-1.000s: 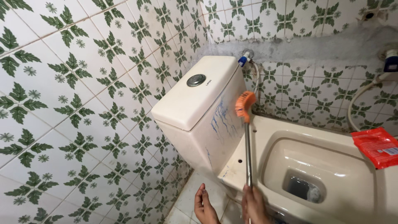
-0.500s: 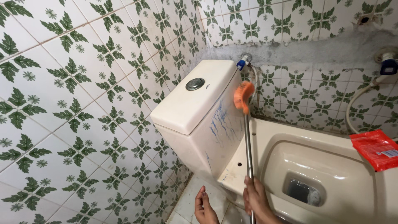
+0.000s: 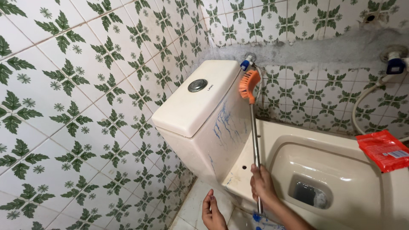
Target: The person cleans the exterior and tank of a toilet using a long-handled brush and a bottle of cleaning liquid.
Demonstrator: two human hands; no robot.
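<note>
1. our right hand (image 3: 263,184) is wrapped tight around the lower part of the metal handle (image 3: 254,136) of a toilet brush; our left hand (image 3: 212,211) hangs free below it, fingers loosely spread and holding nothing, near the floor tiles (image 3: 200,204).
2. the handle runs nearly upright from our fist, and the orange brush head (image 3: 249,85) sits against the upper right edge of the cream cistern (image 3: 204,123), just beside the lid (image 3: 196,100).
3. blue streaks of what looks like cleaner run down the cistern's side; whether the bristles press the wall or only touch it, we cannot quite tell.
4. to scrub well here, we judge a firm grip low on the handle, short strokes along the streaks, and the head kept flat to the surface.
5. right of us lies the open toilet bowl (image 3: 341,170), with a red packet (image 3: 384,150) on its rim.
6. farthest back, a blue valve (image 3: 245,64) and a white hose (image 3: 362,106) sit on the leaf-patterned tiled wall (image 3: 85,85).
</note>
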